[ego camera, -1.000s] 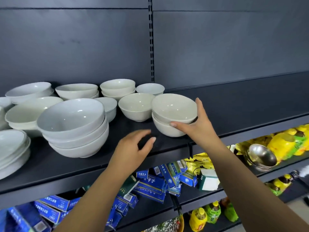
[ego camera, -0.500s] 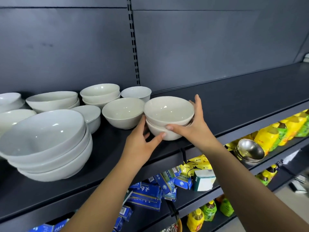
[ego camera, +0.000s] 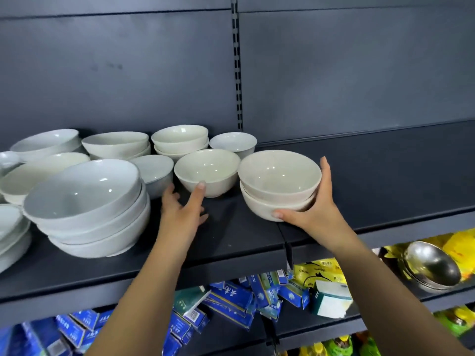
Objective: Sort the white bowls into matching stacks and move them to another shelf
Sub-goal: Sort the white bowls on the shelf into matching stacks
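Many white bowls stand on the dark shelf [ego camera: 231, 242]. My right hand [ego camera: 313, 211] grips a stack of two cream bowls [ego camera: 279, 186] at the seam between the left and right shelf sections, thumb under the lower bowl and fingers behind. My left hand [ego camera: 183, 205] is open, its fingers spread just in front of a single cream bowl [ego camera: 207, 172], the index fingertip touching the bowl's front wall. A stack of three larger bluish-white bowls [ego camera: 87, 209] stands to the left of that hand.
More bowls sit behind: a two-bowl stack [ego camera: 180, 140], a small bowl [ego camera: 232, 143], wide bowls [ego camera: 115, 145] and plates [ego camera: 10, 232] at the left edge. The right shelf section [ego camera: 385, 176] is bare. Below are blue boxes [ego camera: 231, 299], steel bowls [ego camera: 431, 268] and yellow bottles.
My left hand left the two-bowl stack and moved left to the single cream bowl. My right hand still holds the stack. The view shifted back to the left.
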A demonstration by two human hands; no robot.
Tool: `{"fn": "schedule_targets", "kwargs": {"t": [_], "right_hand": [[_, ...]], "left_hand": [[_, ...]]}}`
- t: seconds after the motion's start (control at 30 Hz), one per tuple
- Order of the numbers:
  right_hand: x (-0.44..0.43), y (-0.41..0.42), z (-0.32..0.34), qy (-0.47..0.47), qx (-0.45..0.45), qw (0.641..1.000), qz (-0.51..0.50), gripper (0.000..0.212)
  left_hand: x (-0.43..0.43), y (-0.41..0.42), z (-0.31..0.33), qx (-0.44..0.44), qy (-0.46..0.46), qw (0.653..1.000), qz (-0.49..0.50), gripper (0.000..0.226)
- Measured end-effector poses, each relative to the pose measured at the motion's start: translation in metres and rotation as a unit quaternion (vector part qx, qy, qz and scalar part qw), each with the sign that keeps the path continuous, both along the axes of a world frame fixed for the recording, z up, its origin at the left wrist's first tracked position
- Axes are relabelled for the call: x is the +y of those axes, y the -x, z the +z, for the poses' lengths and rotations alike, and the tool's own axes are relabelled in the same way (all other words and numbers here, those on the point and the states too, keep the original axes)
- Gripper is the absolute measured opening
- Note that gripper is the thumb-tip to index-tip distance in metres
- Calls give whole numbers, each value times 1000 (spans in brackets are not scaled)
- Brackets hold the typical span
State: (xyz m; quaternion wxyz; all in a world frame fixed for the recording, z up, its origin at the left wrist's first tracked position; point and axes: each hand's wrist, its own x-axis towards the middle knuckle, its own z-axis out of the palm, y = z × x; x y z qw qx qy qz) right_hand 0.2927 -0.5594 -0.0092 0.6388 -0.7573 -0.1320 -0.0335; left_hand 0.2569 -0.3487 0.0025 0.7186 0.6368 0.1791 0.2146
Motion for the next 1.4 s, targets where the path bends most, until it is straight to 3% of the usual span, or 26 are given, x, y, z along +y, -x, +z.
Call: {"fn": "schedule_targets", "kwargs": {"t": [0.13,0.27,0.5,0.8,0.97,1.1,1.27,1.4], "right_hand": [[-3,-1,-2,-11,-19,1000,8,125],[-5,-1,-2,-12,-32,999,10,123],[-5,-5,-1,-19,-33,999,12,122],[-5,-5,-2,-22,-58,998,15,103],[-4,-5,1,-25,-70,997,32,87],[4,-6,3,-19,-69,995,63,85],[19,-11,3,-11,-49,991,123,104],[33,-11,5,-15,-54,988,146,103]], "left_hand": [[-7,-20,11,22,57,998,-24,67],[-11,-28,7,-2,36,999,-30,60],[-15,-24,5,-59,113,991,-30,57],[-20,9,27,-170,45,984,-4,60],[-21,23,51,-203,77,975,-41,54],[-26,29,61,-173,144,966,-124,59],[-21,29,63,-144,129,971,-141,62],[-15,27,74,-88,78,980,-163,49]]}}
